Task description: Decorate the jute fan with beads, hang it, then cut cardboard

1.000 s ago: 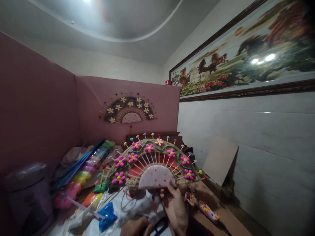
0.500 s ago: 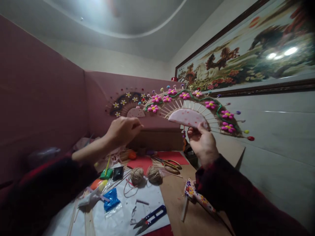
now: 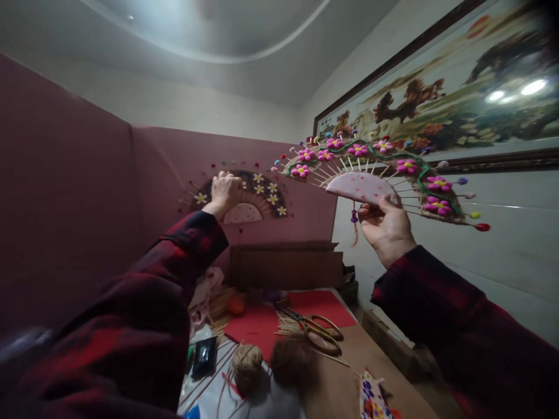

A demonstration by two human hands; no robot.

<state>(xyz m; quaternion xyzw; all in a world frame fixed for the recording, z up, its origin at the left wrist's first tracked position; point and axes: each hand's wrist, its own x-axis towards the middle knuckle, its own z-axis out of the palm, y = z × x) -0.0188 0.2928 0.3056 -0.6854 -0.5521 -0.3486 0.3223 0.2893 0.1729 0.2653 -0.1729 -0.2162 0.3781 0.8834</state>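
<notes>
The pink wall (image 3: 159, 166) is the largest thing in front, and the framed picture (image 3: 437, 110) hangs at its right. Below is the table (image 3: 334, 372), with a long brown box (image 3: 283, 265) along its far edge.

Above the table, not resting on it, is the pink-flowered fan (image 3: 360, 187). Its long axis goes from side to side, and the right end is lower. Most of it lies up and to the left from the grip. The right hand (image 3: 388, 230) is the nearer one: it is closed on the right part of the dotted base, thumb on the front, fingers curled below.

On the wall is the white-flowered fan (image 3: 243, 213), to the left of the held fan. The left hand (image 3: 226, 189) covers part of its arch, with fingers bent; I cannot tell if they grip it.

Toward the far right corner of the table lies a red sheet (image 3: 323, 308), and next to it the scissors (image 3: 303, 320). A twine ball (image 3: 247, 366) and a black packet (image 3: 204, 357) sit nearer the front. Smallest, a purple tassel (image 3: 354, 216) hangs under the held fan.
</notes>
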